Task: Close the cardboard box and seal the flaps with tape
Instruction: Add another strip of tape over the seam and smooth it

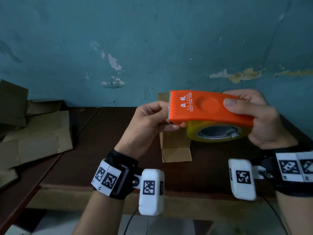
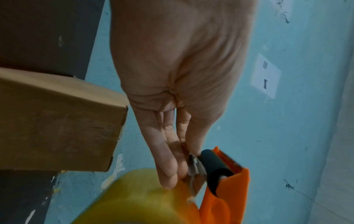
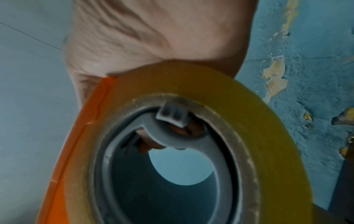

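Gripped in the right hand at frame centre, the dispenser has its tape end pinched by the left hand; drawing tape onto the box is judged next.

Both hands raised, left hand fingertips pinched together; right hand curled, thumb on top
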Demonstrator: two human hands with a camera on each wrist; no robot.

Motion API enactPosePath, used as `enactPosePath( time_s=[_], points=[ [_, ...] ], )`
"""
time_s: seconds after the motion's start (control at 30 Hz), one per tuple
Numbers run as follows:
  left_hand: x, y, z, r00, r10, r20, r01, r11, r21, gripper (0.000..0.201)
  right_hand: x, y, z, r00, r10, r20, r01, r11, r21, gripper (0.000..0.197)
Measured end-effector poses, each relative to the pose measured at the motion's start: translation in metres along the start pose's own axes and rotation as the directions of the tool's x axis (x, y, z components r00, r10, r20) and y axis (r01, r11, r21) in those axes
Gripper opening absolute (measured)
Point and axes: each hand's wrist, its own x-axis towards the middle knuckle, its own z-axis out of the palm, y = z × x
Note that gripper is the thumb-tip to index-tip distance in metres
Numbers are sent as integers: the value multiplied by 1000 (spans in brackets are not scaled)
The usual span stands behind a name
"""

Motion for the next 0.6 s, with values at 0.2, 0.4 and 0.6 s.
enactPosePath(
  time_s=[0.2,0.4,0.6],
  points=[
    [0,7,3,976,-219,0,216,962,-164,49,1,3,4,999,0,-35,-1,999,-45,36],
    [-1,1,-2,965,-255,-59,240,952,-188,32,-1,-1,9,999,-8,-31,6,999,-51,28],
    [-3,4,-7,986,-93,-137,99,995,32,28,0,3,5,1000,-24,-4,24,997,-78,89]
  ],
)
